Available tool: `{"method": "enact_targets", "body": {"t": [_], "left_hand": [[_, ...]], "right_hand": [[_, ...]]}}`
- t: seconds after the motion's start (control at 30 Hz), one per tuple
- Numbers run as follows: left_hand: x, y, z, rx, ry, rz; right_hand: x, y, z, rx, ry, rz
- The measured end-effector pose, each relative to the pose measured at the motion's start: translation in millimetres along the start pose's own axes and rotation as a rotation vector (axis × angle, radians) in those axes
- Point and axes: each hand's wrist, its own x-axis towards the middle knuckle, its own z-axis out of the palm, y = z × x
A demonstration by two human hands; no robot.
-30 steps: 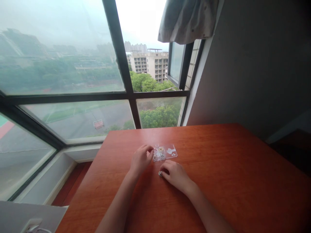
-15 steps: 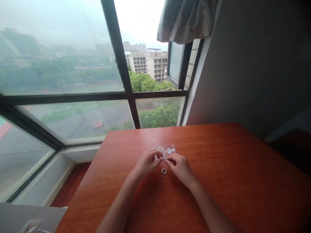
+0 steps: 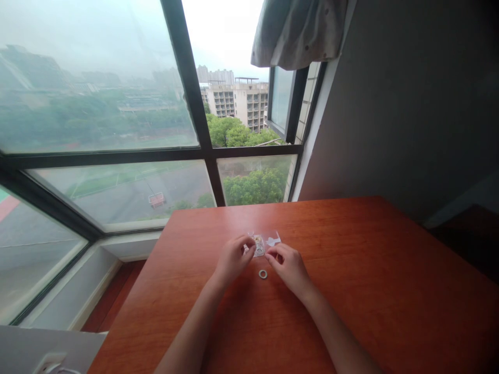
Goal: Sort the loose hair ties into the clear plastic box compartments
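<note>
White markings (image 3: pixel 272 242) show on the lid (image 3: pixel 277 236) of the clear case (image 3: pixel 262 256), and they're too small to read as letters or as a brand. That case sits on the reddish wooden table (image 3: pixel 351 270) with a hand at either side of it. On its left, the left hand (image 3: pixel 234 257) covers part of the compartments, thumb and index finger curled toward each other over that side; whether anything is pinched there, I can't tell. On its right, the right hand (image 3: pixel 289 262) brings thumb and forefinger close together just at the near corner where lid and compartments meet, and again I can't say if something tiny is caught between them. Small ring-like pieces show inside the case, blurred together. And the pale ring (image 3: pixel 260 275)! It lies flat on the near side of the case, out of both grips, a little below the right fingertips and apart from them.

Now the change: a second ago the right hand has that ring at its fingertips; half a second ago the two hands nearly meet in front of the case. Now they have drawn apart, uncovering more of the compartments, while the ring stays practically where it was. Beyond the case stands the dark window frame (image 3: pixel 249 151).
</note>
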Motion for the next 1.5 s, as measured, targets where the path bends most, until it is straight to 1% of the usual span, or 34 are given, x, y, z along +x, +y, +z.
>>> {"method": "enact_targets", "body": {"t": [0.1, 0.33, 0.53, 0.7, 0.83, 1.5], "left_hand": [[0, -3, 0.3, 0.058, 0.039, -0.044], [-2, -6, -1.0, 0.169, 0.013, -0.077], [-2, -15, -9.9, 0.175, 0.046, -0.079], [-1, -13, -11.9, 0.167, 0.033, -0.077], [-1, -10, -12.0, 0.177, 0.037, -0.076], [-2, -9, -11.1, 0.158, 0.02, -0.082]], "right_hand": [[0, 1, 0, -0.021, -0.035, 0.003], [-3, 2, 0, -0.051, -0.143, 0.009], [-4, 1, -5, -0.042, -0.239, -0.002], [-4, 1, -11, -0.005, -0.302, 0.005], [-5, 2, -13, -0.004, -0.344, 0.022], [-7, 1, -10, -0.075, -0.339, 0.014]]}}
